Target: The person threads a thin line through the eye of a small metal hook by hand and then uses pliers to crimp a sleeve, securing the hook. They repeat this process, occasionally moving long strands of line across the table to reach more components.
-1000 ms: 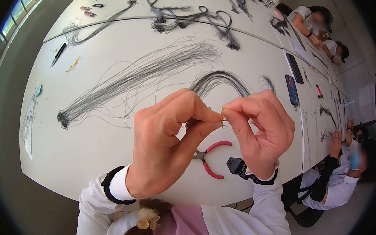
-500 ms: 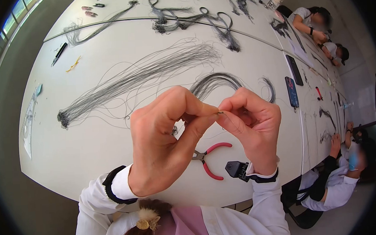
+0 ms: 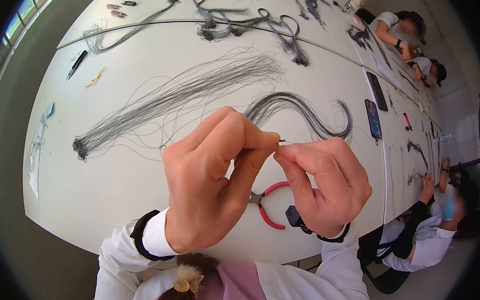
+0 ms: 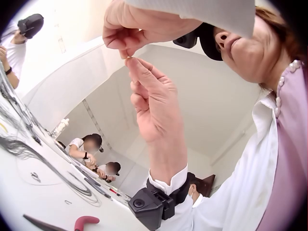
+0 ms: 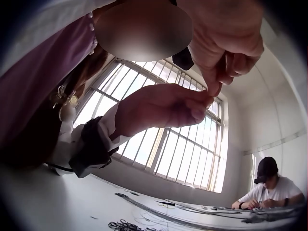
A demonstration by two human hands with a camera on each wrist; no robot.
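Above the desk point(image 3: 116, 196), the left hand point(image 3: 206, 179) pinches a dark strand point(image 3: 282, 141), its tip and long axis pointing right; the right hand point(image 3: 328, 180), lower than before, seemingly pinches the same strand.

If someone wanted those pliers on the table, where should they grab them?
Probably around both red handles of the pliers, from the right: the handles splay open that way, while the metal head points left, partly hidden behind the left hand.
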